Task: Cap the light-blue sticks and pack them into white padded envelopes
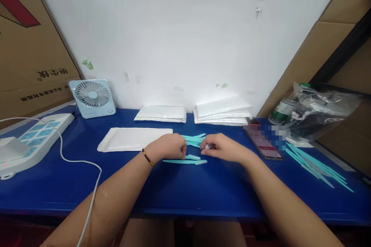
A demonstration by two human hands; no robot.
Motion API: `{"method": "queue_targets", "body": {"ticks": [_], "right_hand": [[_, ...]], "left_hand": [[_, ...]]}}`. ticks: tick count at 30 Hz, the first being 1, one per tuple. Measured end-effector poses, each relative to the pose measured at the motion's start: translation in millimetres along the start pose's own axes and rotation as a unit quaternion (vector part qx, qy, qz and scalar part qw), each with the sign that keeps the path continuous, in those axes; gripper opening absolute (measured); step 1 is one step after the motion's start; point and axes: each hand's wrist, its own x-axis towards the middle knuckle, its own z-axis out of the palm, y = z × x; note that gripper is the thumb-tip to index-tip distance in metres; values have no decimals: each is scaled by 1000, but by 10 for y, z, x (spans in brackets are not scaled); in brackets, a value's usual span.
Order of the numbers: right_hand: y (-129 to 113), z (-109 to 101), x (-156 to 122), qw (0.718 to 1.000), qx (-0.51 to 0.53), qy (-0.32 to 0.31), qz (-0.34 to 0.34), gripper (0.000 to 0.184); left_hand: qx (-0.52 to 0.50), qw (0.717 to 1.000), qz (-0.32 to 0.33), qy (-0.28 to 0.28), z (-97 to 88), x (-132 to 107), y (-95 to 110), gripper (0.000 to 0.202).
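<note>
My left hand (169, 147) is closed, its fingertips down at the table on the handle of a teal eyebrow razor (193, 157). Just in front of it lies a second eyebrow razor (181, 161), flat and parallel. Behind and between my hands is a small bunch of teal eyebrow razors (194, 139). My right hand (222, 147) has its fingers curled together beside that bunch; a small pale bit shows at the fingertips, too small to name. A white padded mailer (136, 139) lies left of my left hand, partly behind it.
White mailer stacks (160, 113) (222, 110) lie along the wall. To the left stand a blue fan (93, 94) and a power strip (37, 135), its cable (78, 161) crossing my left forearm. Rightward are a phone (265, 142), more razors (319, 166) and a plastic bag (319, 108).
</note>
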Motion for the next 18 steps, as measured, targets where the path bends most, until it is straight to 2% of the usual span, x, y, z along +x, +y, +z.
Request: {"method": "queue_targets", "body": {"ticks": [3, 6, 9, 12, 15, 18], "right_hand": [[7, 21, 21, 1000, 1, -16, -2, 26], [147, -50, -16, 1000, -7, -17, 8, 30], [376, -173, -93, 997, -16, 10, 75, 33], [556, -267, -146, 990, -34, 44, 129, 34], [587, -294, -149, 985, -59, 97, 131, 34], [488, -274, -138, 990, -36, 99, 95, 30]], "left_hand": [[-8, 998, 11, 66, 42, 64, 57, 13], [24, 994, 14, 107, 89, 141, 56, 16], [54, 989, -2, 139, 141, 233, 18, 18], [40, 985, -8, 165, 162, 277, -15, 20], [11, 990, 14, 143, 135, 212, -10, 38], [3, 998, 40, 40, 114, 95, 45, 33]]}}
